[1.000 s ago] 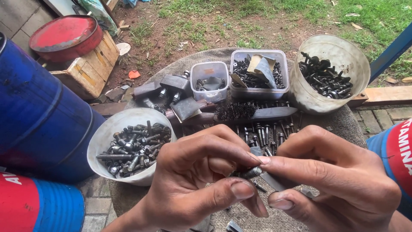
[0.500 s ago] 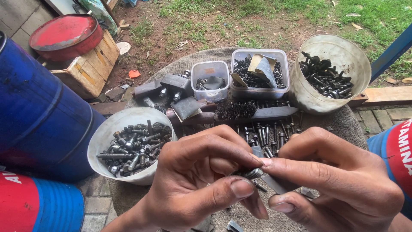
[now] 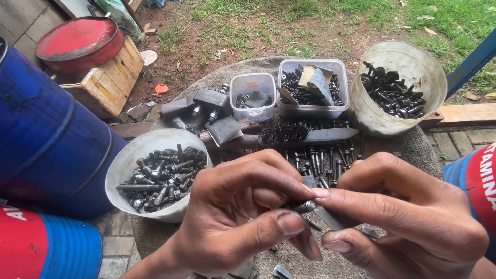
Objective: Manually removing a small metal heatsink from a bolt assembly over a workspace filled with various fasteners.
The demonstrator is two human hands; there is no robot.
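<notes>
small clear tub (image 3: 253,95): square plastic box at worktop back, with a pale orange label on its wall.
blue drum (image 3: 46,129): left, round.
red-and-blue drum (image 3: 41,248): bottom left, white lettering.

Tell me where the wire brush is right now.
In the head view the wire brush lies across the middle of the round table, just in front of the two clear plastic tubs, above the loose bolts and both hands.

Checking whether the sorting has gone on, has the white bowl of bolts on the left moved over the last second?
No. The white bowl of bolts sits as before against the blue drum, left of the wire brush.
</notes>
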